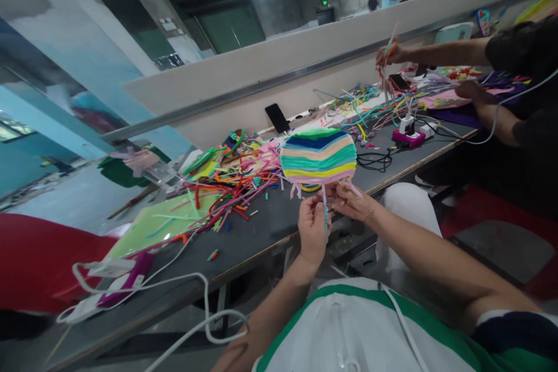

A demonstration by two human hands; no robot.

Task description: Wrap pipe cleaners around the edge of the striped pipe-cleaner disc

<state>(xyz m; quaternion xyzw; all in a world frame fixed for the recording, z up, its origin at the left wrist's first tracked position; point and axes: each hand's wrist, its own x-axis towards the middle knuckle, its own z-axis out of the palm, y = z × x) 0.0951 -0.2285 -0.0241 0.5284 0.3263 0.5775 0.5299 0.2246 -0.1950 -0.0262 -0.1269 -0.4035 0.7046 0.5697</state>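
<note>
A rounded piece [319, 157] covered in stripes of green, navy, cream, teal, yellow and pink fuzzy stems is held up above the table edge. Short pink ends hang from its lower rim. Below it, my left hand [311, 224] is closed around a pipe cleaner [325, 218], pink at the top and wound with teal lower down. My right hand [352, 202] pinches at the lower right rim of the striped piece, beside that strand. Its fingertips are partly hidden, so exactly what lies between them is hard to see.
Loose pipe cleaners [235, 192] cover much of the dark table [261, 232]. A phone [277, 118] leans at the back. Purple power strips [408, 137] trail cables across the surface. To the right, another person's hand [390, 54] holds several strands. A red chair [43, 261] stands left.
</note>
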